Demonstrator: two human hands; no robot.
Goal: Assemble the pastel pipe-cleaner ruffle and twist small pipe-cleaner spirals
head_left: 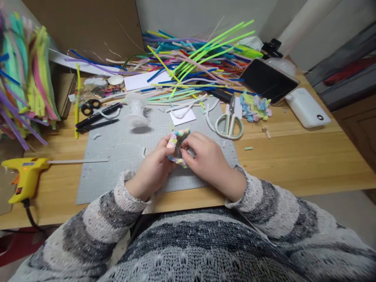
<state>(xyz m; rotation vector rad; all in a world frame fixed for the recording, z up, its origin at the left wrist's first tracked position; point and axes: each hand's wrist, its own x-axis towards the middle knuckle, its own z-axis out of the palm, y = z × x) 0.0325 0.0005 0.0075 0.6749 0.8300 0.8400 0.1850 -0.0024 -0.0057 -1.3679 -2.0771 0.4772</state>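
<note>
Between my hands is a small ring of twisted pastel pipe cleaners (172, 141), pink, yellow, blue and green, held just above the grey cutting mat (117, 172). My left hand (157, 166) grips its left side, the thumb lying on the front. On the right side, my right hand (205, 154) has its fingers bent and pinched together at the ring's inner edge. Whether those fingertips also hold something small is too blurred to tell. A white card (183, 116) with a white pipe cleaner across it lies just beyond the hands.
Scissors (230, 125) and a pastel pipe-cleaner bundle (255, 105) lie right of the mat. A clear thread spool (137, 111) stands on its far left. The yellow glue gun (25, 176) rests at left. Loose pipe cleaners (199, 58) pile up behind, near a phone (268, 78) and white power bank (308, 107).
</note>
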